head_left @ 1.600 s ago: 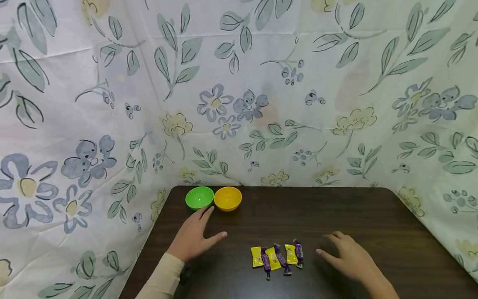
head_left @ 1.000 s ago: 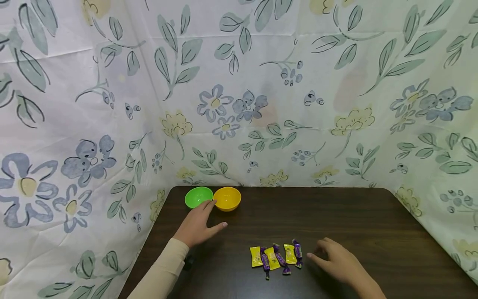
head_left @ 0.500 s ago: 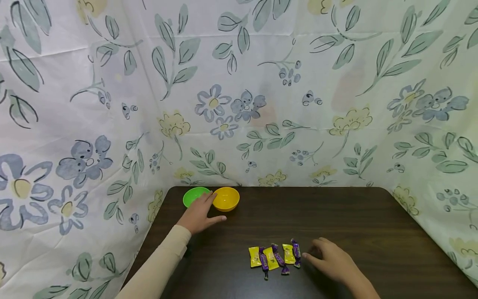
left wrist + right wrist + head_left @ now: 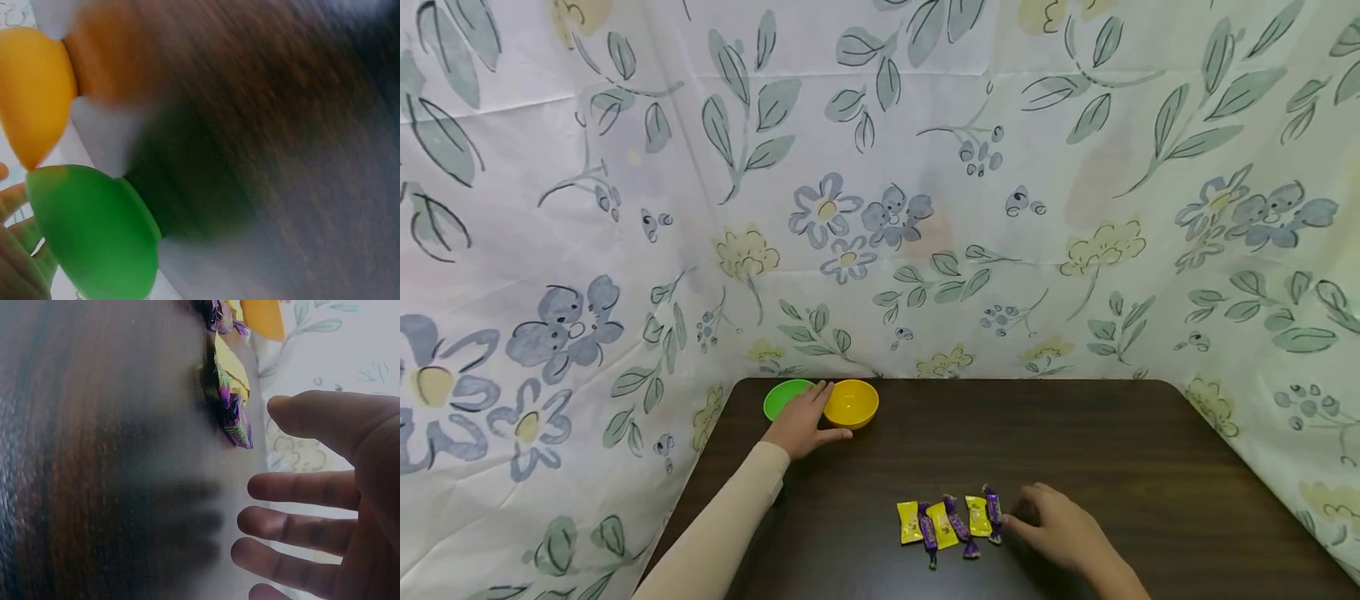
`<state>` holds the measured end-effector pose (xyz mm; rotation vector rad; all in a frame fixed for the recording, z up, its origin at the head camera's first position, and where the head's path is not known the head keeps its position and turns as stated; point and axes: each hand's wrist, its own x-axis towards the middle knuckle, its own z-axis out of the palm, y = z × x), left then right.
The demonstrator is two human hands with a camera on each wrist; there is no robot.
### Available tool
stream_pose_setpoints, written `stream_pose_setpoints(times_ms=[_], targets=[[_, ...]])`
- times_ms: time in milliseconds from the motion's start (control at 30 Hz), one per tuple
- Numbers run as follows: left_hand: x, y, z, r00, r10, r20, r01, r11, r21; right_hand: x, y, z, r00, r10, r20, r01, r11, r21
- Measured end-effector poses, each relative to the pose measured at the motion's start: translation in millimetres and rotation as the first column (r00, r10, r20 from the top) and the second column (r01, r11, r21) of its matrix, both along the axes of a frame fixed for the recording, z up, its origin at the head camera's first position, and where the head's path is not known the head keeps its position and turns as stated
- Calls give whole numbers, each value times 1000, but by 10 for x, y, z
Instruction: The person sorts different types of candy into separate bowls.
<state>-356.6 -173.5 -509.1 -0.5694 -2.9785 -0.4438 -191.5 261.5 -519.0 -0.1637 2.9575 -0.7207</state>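
A green bowl [image 4: 780,397] and a yellow bowl [image 4: 852,405] stand side by side at the table's back left. My left hand [image 4: 801,422] reaches over them with fingers extended, overlapping the green bowl and the yellow bowl's left edge. In the left wrist view its fingers lie behind the green bowl [image 4: 94,231], and the yellow bowl [image 4: 37,87] is beyond. Yellow-wrapped candies [image 4: 909,522] and purple-wrapped candies [image 4: 928,532] lie alternating in a row at the front. My right hand [image 4: 1063,532] hovers at the row's right end, thumb toward the last purple candy [image 4: 236,422], fingers apart and holding nothing.
The dark wooden table [image 4: 1037,433] has rounded back corners. Behind it and along its sides hangs a white floral cloth [image 4: 925,208]. A pale sleeve [image 4: 722,525] covers the left arm, which stretches across the table's left side.
My left hand has moved forward from in front of the bowls to over them. The right hand has moved left, closer to the candy row. The candies and bowls stay put.
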Motion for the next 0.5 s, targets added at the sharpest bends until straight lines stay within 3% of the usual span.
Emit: stream_pose_setpoints(times_ms=[267,500], targets=[[-91,-26,-83,1000,-23,-2,23,999,-50,8,-33,-12,1000,-4,-2,4,1000,10],[-106,-5,-79,1000,-23,6,23,998,-64,-16,-53,-11,1000,-13,-5,14,1000,26]])
